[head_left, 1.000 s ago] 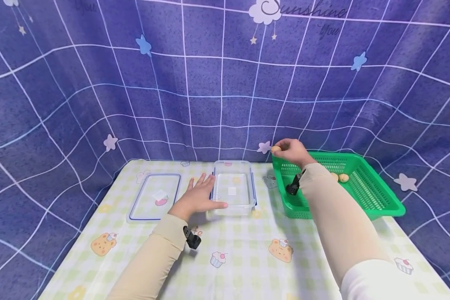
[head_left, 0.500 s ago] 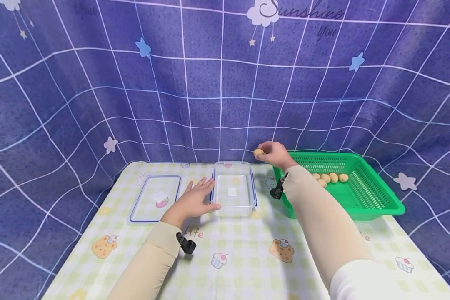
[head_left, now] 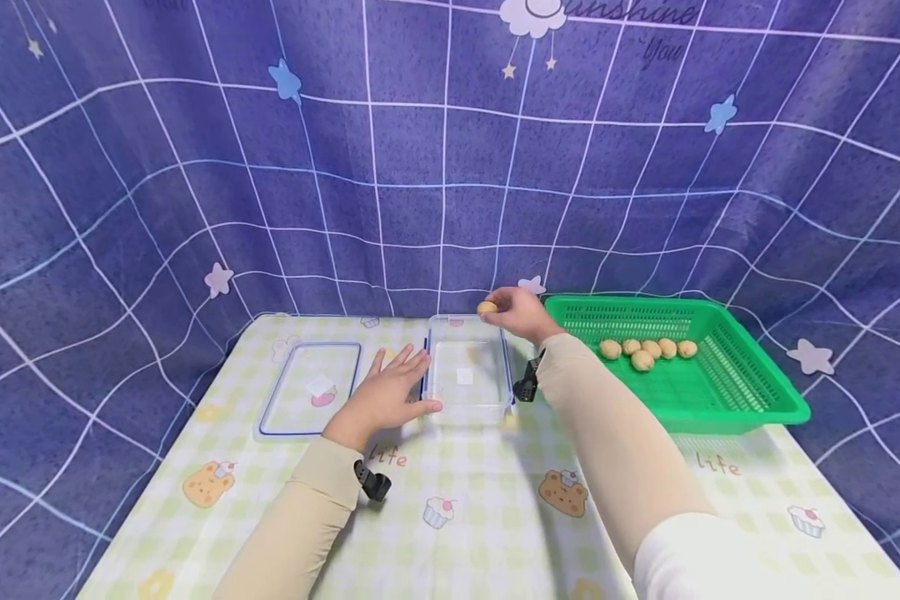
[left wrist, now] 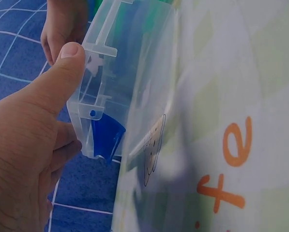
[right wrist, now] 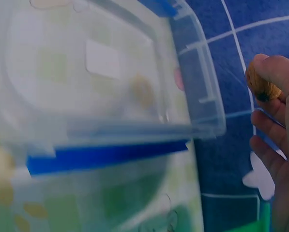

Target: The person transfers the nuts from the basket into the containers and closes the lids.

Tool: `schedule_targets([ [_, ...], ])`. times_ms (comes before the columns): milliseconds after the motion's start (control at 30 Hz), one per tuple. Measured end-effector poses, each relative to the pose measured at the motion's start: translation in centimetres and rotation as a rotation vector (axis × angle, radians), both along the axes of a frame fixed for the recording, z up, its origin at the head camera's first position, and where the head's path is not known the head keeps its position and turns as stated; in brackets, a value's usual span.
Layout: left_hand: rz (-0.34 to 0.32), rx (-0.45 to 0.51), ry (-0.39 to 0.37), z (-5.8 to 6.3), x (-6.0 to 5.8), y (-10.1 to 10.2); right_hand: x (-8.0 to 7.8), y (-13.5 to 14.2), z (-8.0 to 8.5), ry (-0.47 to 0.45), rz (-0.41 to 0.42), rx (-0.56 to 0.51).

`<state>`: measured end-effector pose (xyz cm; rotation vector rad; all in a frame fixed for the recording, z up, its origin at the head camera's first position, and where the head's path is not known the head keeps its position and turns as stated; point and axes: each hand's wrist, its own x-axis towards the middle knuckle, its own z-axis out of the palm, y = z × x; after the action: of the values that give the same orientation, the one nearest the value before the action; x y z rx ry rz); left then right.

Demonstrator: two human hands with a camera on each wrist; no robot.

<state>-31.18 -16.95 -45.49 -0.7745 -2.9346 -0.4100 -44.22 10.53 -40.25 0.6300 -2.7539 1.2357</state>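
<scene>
My right hand pinches a walnut between thumb and fingers, above the far right corner of a clear plastic food container. Brown and ridged, the walnut has a dark patch at its lower end. The container stands uncovered on the table, with blue clips folded down along its sides. At its left side is my left hand, fingers spread and straight; in the left wrist view the thumb lies at the rim. Inside the container only a white label shows.
A green plastic basket stands to the right, with several walnuts near its back. Left of the container lies a clear lid with a blue seal. A checked cloth covers the table; a blue curtain hangs behind it.
My right hand has carried the walnut left from the basket's rim to over the container's back edge. Walnuts hidden behind the arm now show in the basket. My left hand stays beside the container.
</scene>
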Motion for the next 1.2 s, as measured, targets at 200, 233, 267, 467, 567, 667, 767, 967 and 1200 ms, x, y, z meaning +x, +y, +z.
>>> schedule_targets([
  [200, -0.007, -0.004, -0.005, 0.1, -0.2, 0.0, -0.1, -2.0, -1.1, 0.018, -0.003, -0.002],
  [233, -0.007, -0.007, -0.005, 0.2, -0.2, 0.0, -0.1, -2.4, -1.3, 0.021, -0.007, 0.005],
  [267, -0.009, -0.007, -0.001, 0.1, -0.2, -0.1, -0.1, -2.7, -1.4, 0.027, -0.011, 0.010],
  [467, -0.013, -0.014, 0.024, 0.0, -0.3, -0.2, 0.0, -4.2, -2.2, 0.053, -0.032, 0.052],
  [567, -0.008, -0.016, 0.019, -0.1, -0.3, -0.1, 0.0, -4.8, -2.7, 0.062, -0.022, 0.074],
  [667, -0.009, -0.011, 0.021, -0.2, -0.3, 0.0, -0.2, -5.1, -3.2, 0.074, -0.016, 0.099],
  [767, -0.012, -0.009, 0.030, -0.4, -0.5, 0.0, -0.3, -5.5, -3.7, 0.068, -0.020, 0.104],
  [967, -0.003, -0.013, 0.030, -0.5, -0.7, -0.1, -0.5, -6.2, -4.6, 0.079, -0.042, 0.137],
  [1200, -0.002, -0.029, 0.028, -0.5, -0.7, -0.1, -0.1, -7.0, -4.8, 0.087, -0.074, 0.196],
])
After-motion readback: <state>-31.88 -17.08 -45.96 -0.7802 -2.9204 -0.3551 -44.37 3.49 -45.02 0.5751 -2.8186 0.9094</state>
